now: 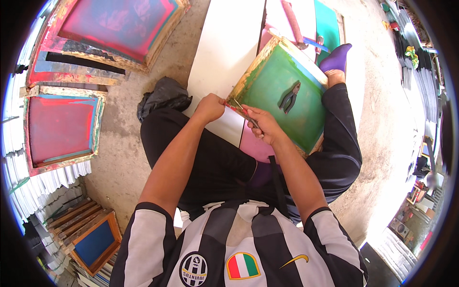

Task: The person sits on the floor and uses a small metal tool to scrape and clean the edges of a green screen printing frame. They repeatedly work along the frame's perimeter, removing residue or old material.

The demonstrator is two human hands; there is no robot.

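Observation:
A wooden-edged printing screen (306, 125) with green mesh leans across my lap, its left corner between my hands. My left hand (210, 109) is closed beside that corner, its fingertips on a small red piece whose kind I cannot make out. My right hand (264, 125) is closed around a slim tool (253, 122) with a thin tip and some red on it. The tip points to the same corner. Dark-handled pliers (289, 98) lie on the green mesh.
Beyond the screen lie a hammer (293, 23) and a blue-handled tool (316, 45) on white boards (224, 48). A black plastic bag (163, 98) sits by my left knee. Red-stained screens (62, 129) stand at left; a blue-meshed frame (95, 241) is nearer.

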